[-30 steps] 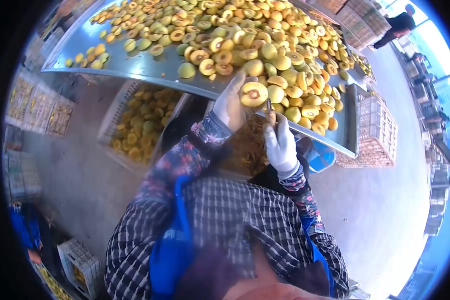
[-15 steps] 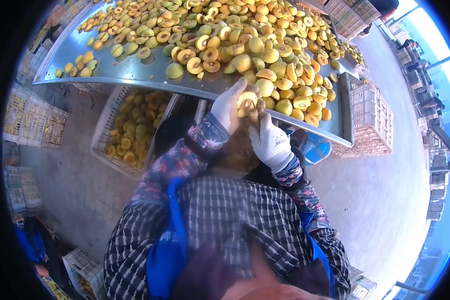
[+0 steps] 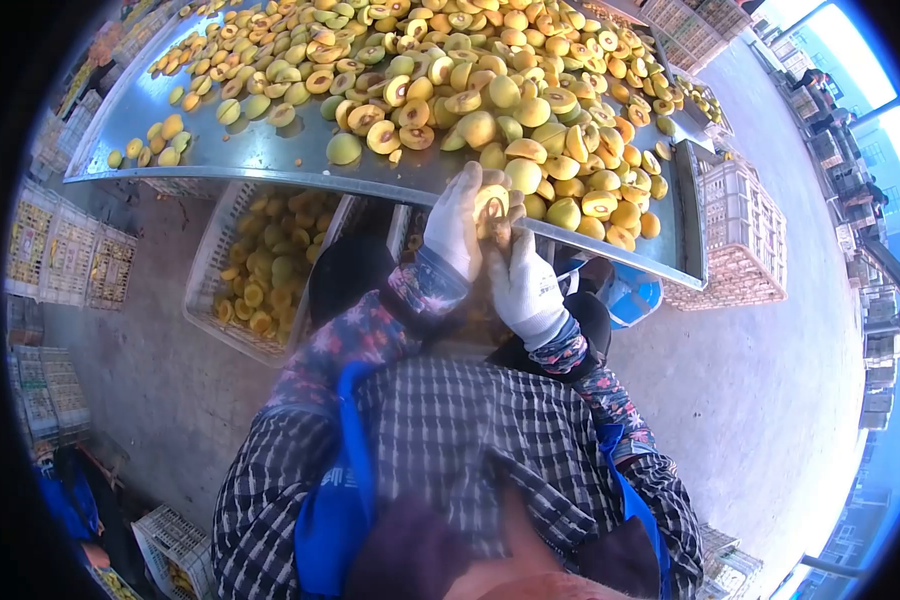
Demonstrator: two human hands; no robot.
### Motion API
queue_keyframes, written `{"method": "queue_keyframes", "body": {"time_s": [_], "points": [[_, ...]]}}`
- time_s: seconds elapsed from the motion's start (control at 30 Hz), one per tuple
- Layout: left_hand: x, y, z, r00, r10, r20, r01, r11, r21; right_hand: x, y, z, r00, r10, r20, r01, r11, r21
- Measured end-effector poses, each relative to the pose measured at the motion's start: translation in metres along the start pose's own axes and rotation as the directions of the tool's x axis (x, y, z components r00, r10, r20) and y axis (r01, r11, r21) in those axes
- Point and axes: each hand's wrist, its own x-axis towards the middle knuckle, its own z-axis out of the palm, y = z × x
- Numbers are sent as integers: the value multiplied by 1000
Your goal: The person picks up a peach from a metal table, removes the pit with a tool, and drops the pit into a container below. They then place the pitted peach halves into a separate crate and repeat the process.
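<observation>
A halved yellow peach with its cut face turned up is held by my left hand, in a white glove with stained fingertips. My right hand, gloved alike, has its closed fingers against the lower right side of that peach half. What lies inside those right fingers is hidden. Both hands are just over the near edge of a metal table. A large heap of peach halves covers the table right beyond them, some cut side up with reddish centres.
Below the table on the left stands a crate full of peach halves. A pale crate is at the table's right end, near a blue container. Stacked crates line the left side. The table's raised rim runs close to my wrists.
My right hand has shifted slightly left and its fingers have come in closer against the peach half. The left hand keeps its hold on it. The view has moved a little.
</observation>
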Motion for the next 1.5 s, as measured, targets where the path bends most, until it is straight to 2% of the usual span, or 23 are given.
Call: {"method": "queue_keyframes", "body": {"time_s": [0.13, 0.23, 0.33, 0.43, 0.47, 0.5, 0.57, 0.63, 0.67, 0.77, 0.9, 1.0, 1.1, 1.17, 1.2, 1.23, 1.27, 1.3, 1.33, 1.37, 1.4, 1.43, 1.5], "points": [[0, -6, 2, 997, 66, -48, -66, 998, 7, 0, -8, -7, 970, 181, 160, -193, 979, 61], [1, -7, -2, 999, 11, -44, -10, 1000, 23, -6, 7, -1, 997, -49, 59, 50, 999, -13], [0, 3, -9, 993, -110, 41, 100, 976, 194, -7, 7, -11, 983, -9, 186, 26, 996, -91], [12, 8, -19, 960, -260, 101, 227, 939, 257, -12, 23, -4, 956, -292, 11, 292, 956, -5], [14, 7, -20, 954, -280, 109, 243, 932, 268, -14, 26, -6, 986, -92, 138, 48, 956, 290], [14, 7, -22, 946, -301, 118, 260, 925, 277, -11, 16, -13, 947, 65, 314, -229, 823, 519], [12, 5, -19, 951, -274, 143, 233, 940, 249, -10, 9, -19, 819, 158, 551, -547, 507, 667], [11, 3, -17, 954, -264, 139, 231, 949, 216, -11, 9, -20, 760, 151, 633, -640, 350, 685], [11, 1, -18, 955, -270, 122, 243, 949, 200, -10, 11, -20, 756, 139, 640, -646, 320, 693], [4, 7, -6, 925, -371, 80, 365, 928, 73, -9, 14, -26, 635, 44, 772, -772, -21, 636], [7, 1, -5, 896, -438, 70, 441, 897, -27, -16, 24, -20, 623, -75, 778, -755, -318, 574], [5, -6, -6, 865, -496, 83, 502, 860, -93, -26, 37, -17, 610, -199, 767, -757, -432, 490], [2, -12, -14, 949, -314, 10, 297, 906, 302, -39, 36, -18, 620, -99, 779, -716, -476, 510], [10, -6, -38, 990, 109, 84, -137, 710, 691, -47, 32, -26, 645, -94, 758, -713, -429, 554], [16, 13, -54, 994, 111, 24, -95, 696, 712, -50, 35, -35, 650, -104, 753, -728, -372, 576], [15, 36, -59, 986, 143, -79, -37, 665, 746, -55, 38, -36, 678, -31, 735, -727, -179, 663], [15, 61, -72, 985, 163, -61, -23, 468, 883, -60, 41, -38, 702, 43, 711, -713, 42, 700], [18, 81, -100, 965, 264, 9, -36, 99, 994, -65, 44, -39, 721, 115, 683, -687, 252, 682], [11, 102, -98, 926, 376, 30, 102, -327, 940, -77, 64, -27, 802, 126, 584, -509, 656, 557], [15, 118, -118, 939, 340, -53, 206, -430, 879, -83, 74, -19, 871, 84, 484, -250, 924, 290], [16, 120, -123, 910, 407, 82, 183, -570, 801, -79, 61, -25, 845, 123, 520, -202, 974, 99], [18, 121, -126, 866, 447, 227, 174, -693, 700, -83, 69, -17, 874, 28, 485, -104, 986, 129], [44, 103, -118, 932, 302, 202, -108, -301, 948, -84, 79, -6, 892, -44, 450, -30, 987, 157]]}}
